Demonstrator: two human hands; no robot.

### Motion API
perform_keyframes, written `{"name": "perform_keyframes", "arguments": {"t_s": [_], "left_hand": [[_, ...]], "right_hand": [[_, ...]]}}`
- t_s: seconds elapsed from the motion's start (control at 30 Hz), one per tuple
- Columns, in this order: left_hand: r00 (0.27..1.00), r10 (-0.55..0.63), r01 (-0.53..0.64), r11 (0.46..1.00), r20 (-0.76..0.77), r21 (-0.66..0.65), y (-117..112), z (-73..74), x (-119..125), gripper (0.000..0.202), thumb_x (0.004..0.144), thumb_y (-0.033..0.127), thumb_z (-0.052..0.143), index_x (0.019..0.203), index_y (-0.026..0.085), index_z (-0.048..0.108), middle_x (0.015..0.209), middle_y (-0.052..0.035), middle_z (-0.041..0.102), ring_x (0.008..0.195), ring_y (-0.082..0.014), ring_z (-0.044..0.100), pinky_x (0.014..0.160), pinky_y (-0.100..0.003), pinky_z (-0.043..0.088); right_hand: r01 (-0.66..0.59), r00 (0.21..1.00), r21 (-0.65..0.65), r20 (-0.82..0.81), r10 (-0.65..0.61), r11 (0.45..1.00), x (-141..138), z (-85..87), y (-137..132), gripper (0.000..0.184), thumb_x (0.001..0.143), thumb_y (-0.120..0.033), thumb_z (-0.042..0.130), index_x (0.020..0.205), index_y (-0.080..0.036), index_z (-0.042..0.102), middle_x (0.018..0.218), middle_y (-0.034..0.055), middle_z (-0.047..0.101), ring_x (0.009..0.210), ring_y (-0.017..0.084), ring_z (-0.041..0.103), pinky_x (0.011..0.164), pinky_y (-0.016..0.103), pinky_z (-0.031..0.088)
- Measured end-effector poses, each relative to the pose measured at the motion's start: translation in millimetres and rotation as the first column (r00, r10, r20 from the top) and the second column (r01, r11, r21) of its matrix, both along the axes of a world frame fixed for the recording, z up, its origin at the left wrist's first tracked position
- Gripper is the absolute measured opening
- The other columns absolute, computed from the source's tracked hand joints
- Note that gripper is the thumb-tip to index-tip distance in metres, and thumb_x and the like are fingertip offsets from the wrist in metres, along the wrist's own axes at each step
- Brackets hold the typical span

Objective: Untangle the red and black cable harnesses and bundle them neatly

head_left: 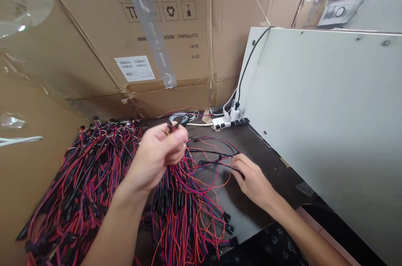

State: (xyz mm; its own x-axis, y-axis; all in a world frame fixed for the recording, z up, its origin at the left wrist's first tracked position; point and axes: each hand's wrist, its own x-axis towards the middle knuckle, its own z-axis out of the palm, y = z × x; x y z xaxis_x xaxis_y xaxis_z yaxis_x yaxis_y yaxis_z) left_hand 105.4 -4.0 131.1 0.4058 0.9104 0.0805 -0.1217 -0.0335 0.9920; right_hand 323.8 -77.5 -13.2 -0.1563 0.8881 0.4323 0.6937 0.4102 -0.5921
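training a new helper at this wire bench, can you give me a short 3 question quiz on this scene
1. Which hand holds a small connector up above the bench?
2. What do the fingers of the right hand hold? A a black cable, B the power strip, C the white panel
3. True or false: the big wire pile on the left is mostly red and black.

Key: 1 the left hand; 2 A; 3 true.
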Motion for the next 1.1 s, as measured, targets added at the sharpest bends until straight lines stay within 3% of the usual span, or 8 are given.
{"name": "perform_keyframes", "arguments": {"t_s": [0.17,0.3,0.4,0.53,0.63,0.93,1.0,1.1], "left_hand": [[0.886,-0.021,0.121,0.975,-0.464,0.188,-4,-26.3,30,0.013,0.070,0.024,0.067,0.064,0.015,0.060,0.055,0.0047,0.046,0.051,-0.0077,0.037,0.048,-0.021,0.030],[0.780,-0.019,0.294,0.893,-0.625,0.341,-11,-39.1,44,0.009,0.075,0.019,0.060,0.068,0.015,0.063,0.054,0.0050,0.047,0.052,-0.0089,0.040,0.051,-0.022,0.032],[0.722,0.063,0.359,0.818,-0.689,0.450,-15,-44.6,45,0.007,0.074,0.017,0.062,0.067,0.015,0.062,0.053,0.0047,0.049,0.050,-0.0098,0.042,0.051,-0.023,0.032],[0.748,0.230,0.324,0.692,-0.623,0.645,-19,-53.6,46,0.005,0.078,0.014,0.060,0.075,0.015,0.063,0.064,-0.0013,0.063,0.056,-0.0133,0.055,0.054,-0.024,0.040],[0.804,0.309,0.284,0.551,-0.508,0.785,-21,-59.1,46,0.011,0.082,0.009,0.053,0.084,0.014,0.062,0.071,-0.0034,0.066,0.057,-0.0132,0.058,0.053,-0.023,0.044],[0.829,0.428,0.336,0.134,-0.360,0.932,-24,-60.6,48,0.024,0.083,0.002,0.035,0.083,0.013,0.056,0.059,-0.0024,0.056,0.050,-0.0149,0.053,0.046,-0.025,0.041],[0.811,0.450,0.366,0.107,-0.373,0.925,-22,-59.7,47,0.024,0.083,0.002,0.034,0.081,0.014,0.055,0.057,-0.0017,0.055,0.049,-0.0149,0.052,0.045,-0.025,0.040],[0.786,0.463,0.379,0.164,-0.411,0.911,-16,-60.0,45,0.018,0.082,0.004,0.038,0.083,0.014,0.053,0.061,-0.0026,0.057,0.051,-0.0149,0.055,0.046,-0.025,0.042]], "right_hand": [[-0.008,0.990,0.036,-0.142,0.013,0.999,-4,20.6,-7,0.017,0.091,-0.011,0.045,0.077,-0.018,0.051,0.081,0.0035,0.055,0.071,0.014,0.053,0.064,0.025,0.042],[0.078,0.972,0.025,-0.223,-0.070,0.997,-8,36.4,-12,0.016,0.092,-0.015,0.046,0.078,-0.018,0.053,0.079,0.0043,0.056,0.072,0.014,0.053,0.063,0.025,0.041],[0.155,0.951,-0.004,-0.271,-0.150,0.988,-12,48.3,-15,0.017,0.091,-0.019,0.048,0.076,-0.018,0.054,0.077,0.0048,0.056,0.070,0.015,0.053,0.060,0.026,0.040],[0.206,0.885,-0.113,-0.403,-0.234,0.972,-17,60.7,-17,0.021,0.090,-0.026,0.050,0.072,-0.017,0.055,0.074,0.0039,0.053,0.063,0.013,0.050,0.054,0.025,0.039],[0.174,0.801,-0.243,-0.529,-0.281,0.954,-19,64.8,-18,0.024,0.088,-0.033,0.053,0.070,-0.017,0.054,0.070,0.0020,0.050,0.054,0.010,0.043,0.046,0.023,0.033],[-0.183,0.511,-0.529,-0.771,-0.380,0.829,-24,73.7,-16,0.044,0.071,-0.058,0.064,0.071,-0.018,0.046,0.044,-0.0099,0.030,0.037,0.003,0.019,0.034,0.016,0.014],[-0.220,0.491,-0.530,-0.786,-0.377,0.819,-24,74.9,-16,0.045,0.069,-0.059,0.066,0.070,-0.018,0.045,0.043,-0.0107,0.029,0.037,0.002,0.018,0.034,0.015,0.014],[-0.231,0.487,-0.530,-0.789,-0.374,0.816,-25,74.5,-17,0.045,0.068,-0.057,0.067,0.070,-0.017,0.046,0.044,-0.0103,0.031,0.038,0.002,0.018,0.033,0.015,0.014]]}}
